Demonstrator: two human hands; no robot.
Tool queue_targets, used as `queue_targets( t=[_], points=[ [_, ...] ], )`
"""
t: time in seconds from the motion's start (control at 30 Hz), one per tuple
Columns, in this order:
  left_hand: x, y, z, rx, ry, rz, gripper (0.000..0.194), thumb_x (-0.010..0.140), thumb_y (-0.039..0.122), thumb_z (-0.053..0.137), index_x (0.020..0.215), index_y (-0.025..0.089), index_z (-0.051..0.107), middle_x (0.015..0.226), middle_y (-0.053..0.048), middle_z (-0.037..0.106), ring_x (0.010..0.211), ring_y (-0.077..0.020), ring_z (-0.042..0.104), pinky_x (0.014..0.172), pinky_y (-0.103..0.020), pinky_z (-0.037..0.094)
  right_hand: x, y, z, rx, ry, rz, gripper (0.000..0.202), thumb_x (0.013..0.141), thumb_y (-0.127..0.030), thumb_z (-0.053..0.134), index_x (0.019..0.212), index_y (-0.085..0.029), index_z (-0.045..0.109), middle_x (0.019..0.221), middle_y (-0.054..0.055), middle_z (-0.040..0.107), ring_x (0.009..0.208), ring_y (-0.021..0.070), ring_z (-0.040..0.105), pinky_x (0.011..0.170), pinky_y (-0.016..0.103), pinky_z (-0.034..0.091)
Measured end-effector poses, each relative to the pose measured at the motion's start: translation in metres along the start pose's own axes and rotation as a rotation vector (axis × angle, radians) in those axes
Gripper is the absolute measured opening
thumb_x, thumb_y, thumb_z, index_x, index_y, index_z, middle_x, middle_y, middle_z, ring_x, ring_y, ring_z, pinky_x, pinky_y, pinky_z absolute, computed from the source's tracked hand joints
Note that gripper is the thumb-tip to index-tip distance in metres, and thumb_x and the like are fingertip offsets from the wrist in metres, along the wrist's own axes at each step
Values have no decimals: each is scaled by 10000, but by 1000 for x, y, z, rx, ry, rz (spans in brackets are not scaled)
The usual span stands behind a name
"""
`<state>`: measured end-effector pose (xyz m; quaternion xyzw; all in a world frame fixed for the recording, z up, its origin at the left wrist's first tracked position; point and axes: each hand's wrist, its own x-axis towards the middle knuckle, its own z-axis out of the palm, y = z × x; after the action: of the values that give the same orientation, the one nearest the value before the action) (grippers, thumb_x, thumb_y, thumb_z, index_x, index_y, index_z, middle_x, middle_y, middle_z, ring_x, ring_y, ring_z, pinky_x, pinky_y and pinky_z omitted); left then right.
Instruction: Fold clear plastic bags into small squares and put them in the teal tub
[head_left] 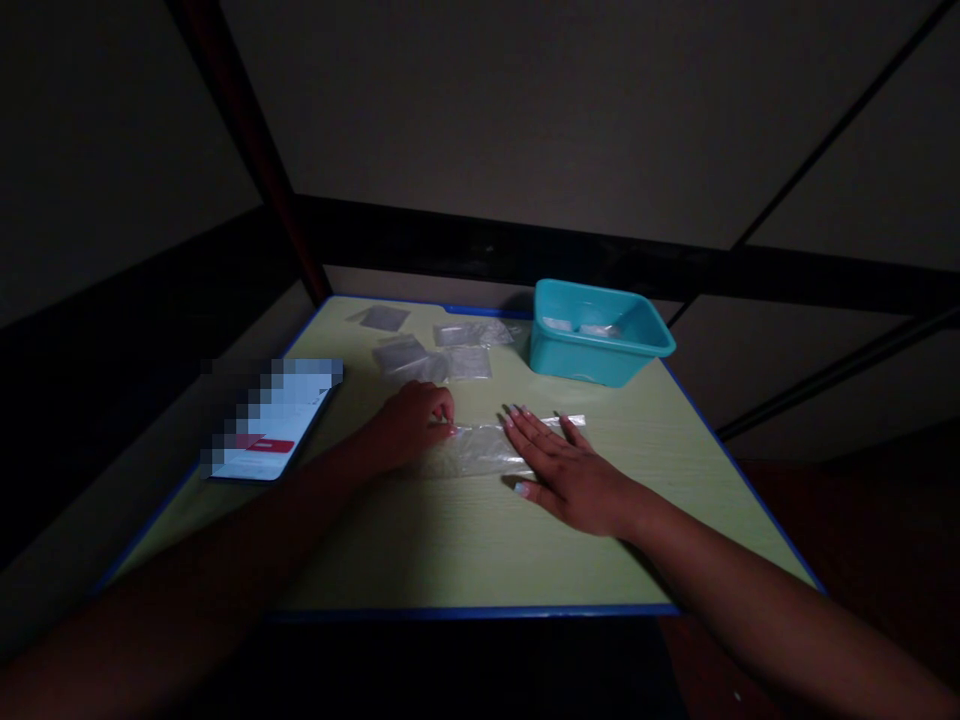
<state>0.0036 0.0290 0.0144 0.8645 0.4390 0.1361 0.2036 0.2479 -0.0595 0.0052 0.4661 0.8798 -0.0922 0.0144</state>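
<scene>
A clear plastic bag (487, 452) lies flat across the middle of the table, its long side running left to right. My left hand (418, 425) pinches the bag near its upper left part, thumb and fingertips pressed together. Spread flat over the bag's right part is my right hand (570, 470), fingers stretched out and palm down. A shiny strip of the bag's upper edge sticks out to the right of my right fingertips. The bag's left end is partly hidden behind my left hand and in shadow.
Several folded clear plastic packets (469, 362) lie behind my hands. A turquoise basket (581, 366) at the back right holds some pale packets. On the left rests a lit phone (281, 425), its screen partly blurred. The pale table (480, 560) has a blue edge; walls stand behind it.
</scene>
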Motion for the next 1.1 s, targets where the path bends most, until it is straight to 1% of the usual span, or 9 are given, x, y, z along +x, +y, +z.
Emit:
queue_targets(
  t=[0.13, 0.3, 0.47, 0.6, 0.8, 0.9, 0.97, 1.03, 1.1],
  points=[
    [0, 1, -2, -61, -27, 0, 95, 699, 267, 603, 689, 173, 590, 771, -39, 629, 776, -199, 557, 730, -303, 409, 0, -1, -1, 13, -18, 6, 704, 971, -495, 297, 1505, -213, -65, 1557, 124, 68, 1438, 269, 82, 1099, 618, 122],
    [-1, 0, -6, -191, -58, -98, 129, 714, 297, 567, 710, 172, 598, 695, -9, 621, 678, -169, 563, 608, -256, 390, 0, 0, 0, 11, -16, 10, 700, 970, -511, 283, 1506, -208, -49, 1559, 119, 60, 1439, 266, 76, 1104, 613, 111],
    [-1, -4, -7, -256, -72, -161, 160, 705, 318, 569, 697, 169, 628, 700, -13, 667, 675, -169, 604, 619, -254, 412, 0, 1, 1, 6, -13, 5, 696, 972, -510, 274, 1506, -208, -55, 1559, 120, 48, 1440, 263, 66, 1102, 617, 105],
    [0, -7, -11, -173, -78, -214, 218, 714, 372, 580, 664, 167, 633, 680, -26, 673, 661, -182, 609, 609, -269, 395, 0, 0, -1, 2, -23, 5, 700, 972, -492, 290, 1504, -210, -68, 1557, 126, 51, 1439, 264, 66, 1099, 619, 108],
    [-3, -10, -15, -60, -131, -289, 291, 744, 412, 582, 560, 187, 562, 563, -17, 604, 568, -179, 556, 550, -283, 336, 0, 0, 0, -1, -14, -1, 699, 972, -485, 302, 1503, -217, -66, 1557, 127, 57, 1436, 273, 72, 1094, 628, 114],
    [-5, -12, -17, 27, -123, -298, 321, 755, 432, 597, 549, 190, 545, 582, -30, 593, 586, -191, 551, 546, -294, 319, 0, 0, -1, 5, -23, 0, 694, 973, -480, 300, 1504, -213, -57, 1557, 125, 48, 1438, 267, 65, 1094, 629, 107],
    [-6, -12, -19, 99, -122, -321, 313, 755, 436, 612, 574, 187, 556, 615, -42, 598, 610, -204, 558, 557, -301, 332, 0, 0, -1, 8, -30, 4, 689, 974, -479, 298, 1507, -210, -45, 1557, 125, 41, 1440, 261, 57, 1095, 626, 101],
    [-8, -9, -20, 168, -73, -347, 283, 769, 439, 610, 661, 178, 591, 687, -58, 624, 657, -224, 576, 596, -313, 377, 0, -1, -2, 12, -35, 8, 683, 975, -477, 297, 1510, -206, -31, 1556, 126, 41, 1440, 259, 56, 1096, 621, 102],
    [-11, 0, -16, 219, 68, -298, 272, 802, 428, 589, 855, 164, 624, 857, -92, 663, 795, -262, 604, 713, -357, 436, 0, -1, -2, 14, -36, 10, 679, 975, -476, 295, 1512, -200, -16, 1556, 127, 42, 1440, 258, 56, 1097, 620, 105]
  ],
)
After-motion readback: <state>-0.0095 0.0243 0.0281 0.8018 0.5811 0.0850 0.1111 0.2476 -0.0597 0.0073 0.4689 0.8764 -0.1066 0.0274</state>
